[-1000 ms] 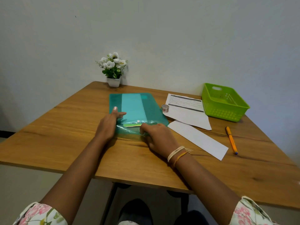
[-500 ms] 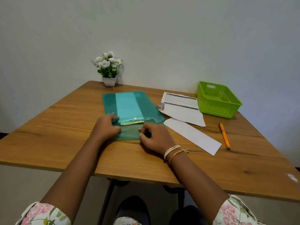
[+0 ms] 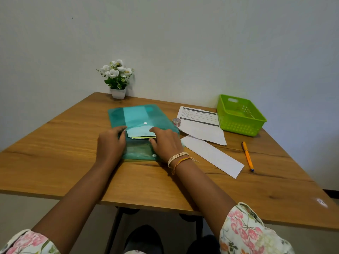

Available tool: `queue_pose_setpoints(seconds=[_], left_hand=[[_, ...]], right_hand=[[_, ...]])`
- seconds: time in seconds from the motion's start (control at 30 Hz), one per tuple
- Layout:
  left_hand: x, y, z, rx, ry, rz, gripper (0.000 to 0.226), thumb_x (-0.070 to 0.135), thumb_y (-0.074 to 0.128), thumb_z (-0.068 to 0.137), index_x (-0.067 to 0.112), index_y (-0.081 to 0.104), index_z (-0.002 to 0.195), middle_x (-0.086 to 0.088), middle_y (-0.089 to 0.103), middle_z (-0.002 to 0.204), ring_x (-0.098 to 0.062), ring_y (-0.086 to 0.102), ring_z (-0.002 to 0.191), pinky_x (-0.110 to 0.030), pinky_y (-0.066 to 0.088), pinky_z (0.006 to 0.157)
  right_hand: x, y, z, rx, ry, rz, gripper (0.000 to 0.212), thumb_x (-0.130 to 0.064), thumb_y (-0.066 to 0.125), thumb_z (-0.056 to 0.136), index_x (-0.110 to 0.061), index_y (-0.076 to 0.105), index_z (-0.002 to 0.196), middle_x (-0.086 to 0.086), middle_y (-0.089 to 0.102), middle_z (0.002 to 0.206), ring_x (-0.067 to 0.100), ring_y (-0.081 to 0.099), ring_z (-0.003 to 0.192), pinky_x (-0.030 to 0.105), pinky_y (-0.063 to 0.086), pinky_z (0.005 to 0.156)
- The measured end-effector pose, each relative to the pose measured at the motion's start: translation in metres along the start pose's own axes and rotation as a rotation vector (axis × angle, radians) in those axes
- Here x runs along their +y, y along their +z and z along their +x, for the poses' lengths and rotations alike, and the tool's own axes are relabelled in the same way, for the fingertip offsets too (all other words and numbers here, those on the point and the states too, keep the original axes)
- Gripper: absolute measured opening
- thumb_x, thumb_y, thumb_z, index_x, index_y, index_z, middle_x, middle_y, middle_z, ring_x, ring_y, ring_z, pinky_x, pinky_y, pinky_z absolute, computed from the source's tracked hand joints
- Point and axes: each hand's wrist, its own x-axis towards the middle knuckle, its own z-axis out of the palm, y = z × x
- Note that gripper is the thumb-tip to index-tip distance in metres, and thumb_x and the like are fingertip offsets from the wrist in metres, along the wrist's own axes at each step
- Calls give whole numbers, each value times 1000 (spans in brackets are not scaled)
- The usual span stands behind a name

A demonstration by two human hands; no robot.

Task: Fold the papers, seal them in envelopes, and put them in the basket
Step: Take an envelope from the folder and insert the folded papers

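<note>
Presently, envelopes were being drawn from the folder [image 3: 146, 116].
Left hand [image 3: 111, 143] pressed the folder mouth; right hand [image 3: 166, 142] pinched the envelopes [image 3: 139, 132]. Paper [image 3: 201, 125] and basket [image 3: 240, 123] waited rightward; next, extraction likely needed a steady pull.

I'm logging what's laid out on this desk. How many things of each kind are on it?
Folder: 1
Printed sheet: 1
White envelope: 1
Tape roll: 1
Pen: 1
Basket: 1
Flower pot: 1
Total: 7

both hands [image 3: 111, 143] fwd, fingers curled
</note>
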Motion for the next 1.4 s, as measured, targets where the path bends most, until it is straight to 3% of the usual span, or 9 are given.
queue_pose_setpoints(seconds=[0.37,0.53,0.73,0.9,1.07,1.2,1.27,1.33,1.4], left_hand=[[1,-1,-1,-27,12,32,25,12,61,89,12,71,112,-14,72,106,-30,67,95,-36,51,80],[0,1,0,-88,-20,45,25,15,60,90,15,71,112,-12,72,106,-30,66,95,-38,53,78],[-4,4,2,-113,-36,42,26,12,60,89,12,71,112,-14,72,107,-32,66,98,-38,52,83],[-5,5,3,-148,-40,47,27,10,59,89,10,71,113,-14,71,109,-31,65,100,-37,52,85],[-5,5,3,-212,-95,41,34,7,56,85,11,69,116,-14,69,113,-30,63,104,-39,52,90],[-8,6,5,-311,-181,-8,41,9,55,82,12,66,121,-14,65,121,-27,60,110,-38,49,93],[-8,5,5,-354,-203,-28,42,12,55,80,12,66,121,-13,64,123,-27,58,112,-38,48,95],[-7,3,5,-362,-220,-67,41,23,51,79,12,69,114,-12,67,118,-27,60,110,-37,48,95],[-7,2,5,-347,-231,-111,45,40,43,77,11,74,90,-11,71,98,-29,64,97,-38,49,83]], right_hand=[[-2,16,6,30,-62,-183,20,-17,48,94,-12,67,92,11,67,86,34,64,80,32,35,55],[2,17,0,122,-8,-14,22,-26,54,92,-13,73,93,10,69,88,32,64,81,37,52,65],[4,10,-2,102,100,160,22,-42,67,82,-24,76,90,0,73,89,19,64,86,34,54,71],[9,4,-12,61,27,150,18,-35,66,86,-26,76,97,-1,68,93,17,56,93,35,51,70],[17,-12,-30,258,-67,201,19,-34,71,78,-19,72,90,0,55,95,12,45,95,24,50,71],[20,-41,-42,310,-79,429,14,-26,70,77,-19,66,88,1,65,106,13,56,106,19,55,79],[22,-56,-44,345,-37,531,12,-21,70,78,-20,63,88,0,69,100,12,62,99,9,52,72],[23,-70,-43,444,-26,547,10,-15,70,79,-16,62,84,-3,66,87,4,61,85,4,47,65],[25,-85,-40,585,-11,550,8,-14,68,79,-17,62,83,-10,62,79,-1,59,78,9,48,67]])
